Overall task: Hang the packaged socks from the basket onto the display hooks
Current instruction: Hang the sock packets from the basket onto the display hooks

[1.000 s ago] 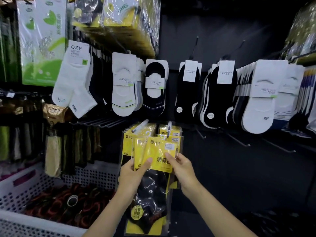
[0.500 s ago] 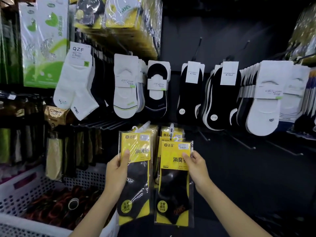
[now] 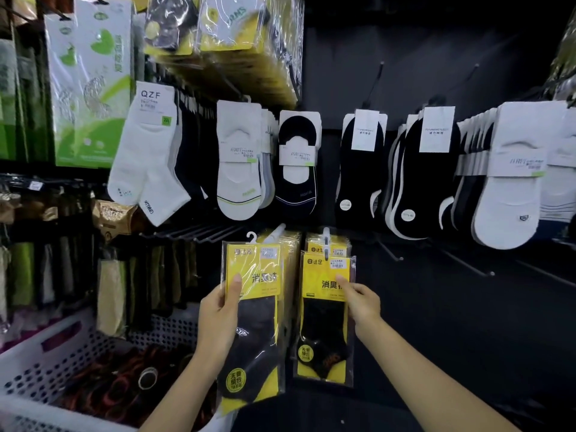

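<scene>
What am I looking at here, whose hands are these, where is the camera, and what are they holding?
No machine here: these are a person's two bare hands, filmed by one wide-angle camera worn on the head, looking forward and down. It faces a shop wall of socks hanging on hooks, such as white QZF socks and black no-show socks. The left hand grips the left yellow sock packet, thumb on its front. The right hand pinches the right yellow sock packet, whose top sits at a white display hook; whether it is fully on, I cannot tell. A white perforated basket stands lower left, holding dark goods.
</scene>
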Motion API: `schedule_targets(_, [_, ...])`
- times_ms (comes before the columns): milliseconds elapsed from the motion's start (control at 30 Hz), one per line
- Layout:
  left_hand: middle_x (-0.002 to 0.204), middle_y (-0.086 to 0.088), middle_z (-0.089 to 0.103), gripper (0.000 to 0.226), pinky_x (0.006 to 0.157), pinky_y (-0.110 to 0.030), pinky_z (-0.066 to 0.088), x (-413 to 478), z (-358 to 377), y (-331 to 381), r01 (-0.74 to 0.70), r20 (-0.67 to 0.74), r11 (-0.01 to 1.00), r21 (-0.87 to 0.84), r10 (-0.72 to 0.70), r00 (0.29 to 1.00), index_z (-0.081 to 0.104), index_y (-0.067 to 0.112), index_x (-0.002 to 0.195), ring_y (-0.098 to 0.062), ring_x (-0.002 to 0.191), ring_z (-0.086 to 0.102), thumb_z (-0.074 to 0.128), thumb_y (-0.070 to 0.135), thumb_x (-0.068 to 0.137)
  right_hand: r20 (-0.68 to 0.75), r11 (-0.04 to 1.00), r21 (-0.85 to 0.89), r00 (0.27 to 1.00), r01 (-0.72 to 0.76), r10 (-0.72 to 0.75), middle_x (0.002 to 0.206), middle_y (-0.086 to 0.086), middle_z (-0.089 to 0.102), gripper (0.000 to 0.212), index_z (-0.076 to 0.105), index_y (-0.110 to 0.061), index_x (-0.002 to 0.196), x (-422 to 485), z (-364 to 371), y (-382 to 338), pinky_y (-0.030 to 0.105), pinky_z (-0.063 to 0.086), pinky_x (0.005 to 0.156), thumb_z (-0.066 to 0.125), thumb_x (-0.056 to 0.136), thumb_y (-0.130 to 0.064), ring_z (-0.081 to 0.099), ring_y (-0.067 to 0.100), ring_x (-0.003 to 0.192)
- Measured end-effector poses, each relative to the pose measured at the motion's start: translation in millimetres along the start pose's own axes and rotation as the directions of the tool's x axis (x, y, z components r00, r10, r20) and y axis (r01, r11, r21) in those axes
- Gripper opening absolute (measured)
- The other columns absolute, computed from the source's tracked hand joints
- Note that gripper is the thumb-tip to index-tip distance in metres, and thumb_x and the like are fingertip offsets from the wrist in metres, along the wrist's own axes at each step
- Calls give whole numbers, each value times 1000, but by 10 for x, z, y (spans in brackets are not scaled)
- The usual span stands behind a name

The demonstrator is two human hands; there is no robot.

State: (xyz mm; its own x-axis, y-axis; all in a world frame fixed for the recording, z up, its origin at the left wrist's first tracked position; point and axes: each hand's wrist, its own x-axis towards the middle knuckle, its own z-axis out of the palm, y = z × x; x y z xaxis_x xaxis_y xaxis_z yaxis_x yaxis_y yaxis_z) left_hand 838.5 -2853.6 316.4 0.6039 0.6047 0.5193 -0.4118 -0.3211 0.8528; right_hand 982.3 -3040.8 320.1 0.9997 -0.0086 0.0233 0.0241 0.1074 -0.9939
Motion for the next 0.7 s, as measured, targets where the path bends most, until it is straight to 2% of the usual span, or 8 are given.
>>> schedule_targets(100, [44,14,37,43,50,-13,31,-19,28,3,1,23,1000,-18,-1,1000,55,37,49,1,44,33,47,47,90,-99,999,-23,994,-40,38,106,13,67,28,66,-4,99,58,-52,91,42,50,96,73,83,-25,62,29,103])
schedule_targets(167, [54,12,49,36,60,-20,38,-22,33,-12,31,46,998,-50,-28,999,65,34,61,2,56,43,48,47,90,-153,998,-20,987,-54,50,107,16,66,22,65,-4,97,38,-115,142,44,51,94,73,83,-19,62,29,102])
schedule_targets(267, [77,-8,63,45,73,-35,43,-33,44,-20,68,101,993,-92,-58,993,71,18,86,-19,76,55,48,57,83,-159,999,-29,987,-22,17,101,13,66,23,64,-2,102,-32,-188,155,43,52,92,70,85,-16,62,27,97])
schedule_targets(367, [82,-10,63,49,72,-33,41,-85,113,20,68,117,992,-108,-56,992,70,16,88,-19,78,54,47,59,82,-22,998,-1,998,59,-59,89,6,66,19,64,-5,102,-219,-186,28,31,55,78,61,92,-21,62,17,84])
schedule_targets(433, [87,-15,68,44,72,-28,44,-129,195,47,71,141,992,-106,-55,988,71,19,88,-19,79,57,47,55,84,102,994,26,989,107,-110,92,4,68,19,65,-11,96,-392,-143,-98,22,54,70,55,95,-27,64,14,83])
schedule_targets(567, [91,-4,73,34,79,-28,50,-274,423,133,84,237,990,-115,-55,970,71,26,90,-13,86,66,47,51,86,319,987,65,935,143,-157,96,1,74,25,68,-16,99,-675,-88,-284,18,55,68,53,95,-36,71,12,86])
schedule_targets(667, [80,11,72,32,68,-11,48,-399,600,179,80,322,989,-126,-36,946,69,26,93,2,77,65,47,49,87,371,980,149,910,135,-182,96,1,75,18,68,-18,102,-781,-144,-289,18,55,66,58,93,-29,72,12,87])
schedule_targets(700, [81,12,72,31,68,-11,48,-429,646,180,90,342,988,-124,-43,939,68,25,94,4,78,65,48,47,87,354,974,178,915,138,-194,95,0,76,17,68,-17,104,-786,-180,-273,18,55,64,58,93,-26,72,12,86])
